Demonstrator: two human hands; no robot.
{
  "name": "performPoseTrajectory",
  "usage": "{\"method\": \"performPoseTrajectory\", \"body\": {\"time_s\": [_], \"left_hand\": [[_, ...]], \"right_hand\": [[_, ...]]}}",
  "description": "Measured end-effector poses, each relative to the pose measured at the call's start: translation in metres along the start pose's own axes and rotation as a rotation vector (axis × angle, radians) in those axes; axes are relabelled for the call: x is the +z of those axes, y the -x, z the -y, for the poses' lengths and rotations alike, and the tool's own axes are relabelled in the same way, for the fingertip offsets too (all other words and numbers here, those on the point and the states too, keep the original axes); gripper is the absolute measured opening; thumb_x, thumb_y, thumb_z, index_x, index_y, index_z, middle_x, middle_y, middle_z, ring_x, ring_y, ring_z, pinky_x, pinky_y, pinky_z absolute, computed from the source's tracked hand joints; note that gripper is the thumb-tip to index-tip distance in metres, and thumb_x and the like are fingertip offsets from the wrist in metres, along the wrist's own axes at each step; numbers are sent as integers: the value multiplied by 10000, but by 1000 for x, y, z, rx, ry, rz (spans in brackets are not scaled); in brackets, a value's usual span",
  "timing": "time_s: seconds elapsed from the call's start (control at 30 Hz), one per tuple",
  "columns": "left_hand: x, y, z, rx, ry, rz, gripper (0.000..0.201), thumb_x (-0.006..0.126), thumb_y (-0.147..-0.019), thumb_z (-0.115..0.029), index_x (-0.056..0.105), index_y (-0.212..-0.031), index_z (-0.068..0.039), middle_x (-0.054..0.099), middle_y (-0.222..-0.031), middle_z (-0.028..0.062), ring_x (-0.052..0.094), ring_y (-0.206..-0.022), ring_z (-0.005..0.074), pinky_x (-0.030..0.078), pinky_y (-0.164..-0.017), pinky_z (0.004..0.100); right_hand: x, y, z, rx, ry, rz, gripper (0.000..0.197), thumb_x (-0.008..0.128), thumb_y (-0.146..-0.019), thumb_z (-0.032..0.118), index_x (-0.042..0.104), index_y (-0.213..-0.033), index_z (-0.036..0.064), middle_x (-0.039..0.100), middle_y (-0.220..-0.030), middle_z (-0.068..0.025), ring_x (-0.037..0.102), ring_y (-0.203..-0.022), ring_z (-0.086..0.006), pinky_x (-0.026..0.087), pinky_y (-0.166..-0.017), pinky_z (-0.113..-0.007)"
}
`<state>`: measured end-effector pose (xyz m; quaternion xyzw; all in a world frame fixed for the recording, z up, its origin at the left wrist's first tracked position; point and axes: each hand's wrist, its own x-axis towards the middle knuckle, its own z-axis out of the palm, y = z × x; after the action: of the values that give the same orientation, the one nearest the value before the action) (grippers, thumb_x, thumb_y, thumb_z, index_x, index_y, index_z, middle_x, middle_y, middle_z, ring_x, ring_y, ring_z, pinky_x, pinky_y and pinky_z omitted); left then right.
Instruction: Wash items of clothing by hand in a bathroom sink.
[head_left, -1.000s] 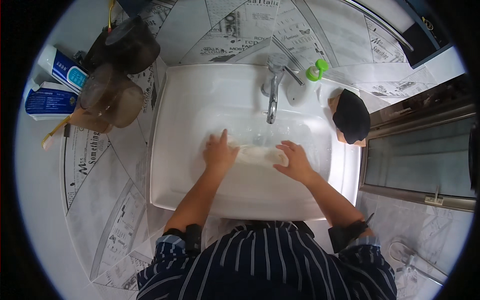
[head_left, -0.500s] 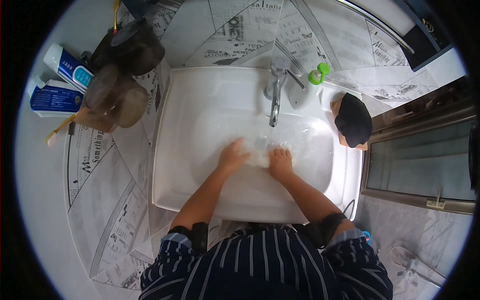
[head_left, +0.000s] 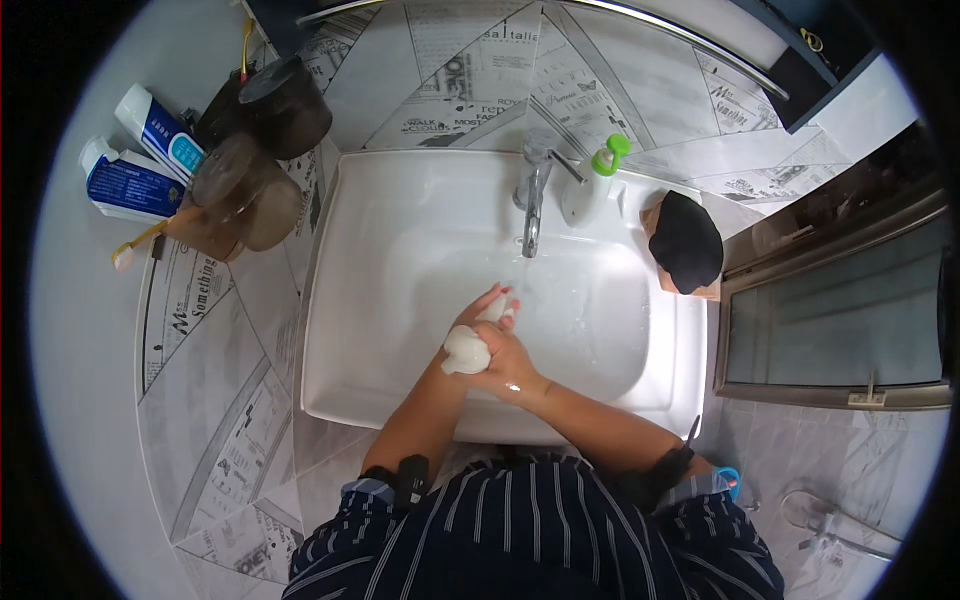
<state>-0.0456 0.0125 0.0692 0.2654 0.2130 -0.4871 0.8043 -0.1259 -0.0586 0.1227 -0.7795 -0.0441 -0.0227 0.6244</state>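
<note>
Both hands are closed around a bunched white wet cloth [head_left: 466, 352] above the near middle of the white sink [head_left: 350, 370]. My right hand [head_left: 509, 358] grips it from the right, and a rounded wad bulges out on its left side. My left hand [head_left: 482, 306] lies just beyond, its fingers curled around another part of the cloth; some of that hand is hidden behind the right. Bunched this tightly, the cloth's exact kind does not show. Beyond the hands, the chrome tap [head_left: 532, 205] points down into the basin.
A white pump bottle [head_left: 588, 196] with a green top stands right of the tap. Something black [head_left: 687, 240] lies over a brown box on the right rim. Brown cups [head_left: 262, 205], a toothbrush [head_left: 138, 242] and blue-and-white tubes [head_left: 135, 186] are on the left wall.
The hands were apart and low in the basin with the cloth spread between them. Now they are together, nearer me and to the left, with the cloth lifted and bunched in them.
</note>
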Motion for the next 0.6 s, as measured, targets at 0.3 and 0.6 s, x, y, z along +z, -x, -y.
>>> {"method": "performPoseTrajectory", "body": {"time_s": [0.3,0.6], "left_hand": [[7,0,37,131,-72,-264,272,595,-861,-340,610,-938,-80,607,-855,30,584,-746,159,490,-670,335],[-45,-18,5,133,-125,-435,433,524,-873,-384,537,-1146,-48,590,-1083,128,568,-1012,286,441,-910,408]], "right_hand": [[-38,-15,-100,237,575,-349,305,623,-779,316,517,-867,44,598,-852,-177,570,-792,-388,454,-695,-473],[-57,3,-148,112,740,-265,368,572,-829,351,609,-986,20,534,-1180,-202,510,-1037,-369,423,-848,-452]]}}
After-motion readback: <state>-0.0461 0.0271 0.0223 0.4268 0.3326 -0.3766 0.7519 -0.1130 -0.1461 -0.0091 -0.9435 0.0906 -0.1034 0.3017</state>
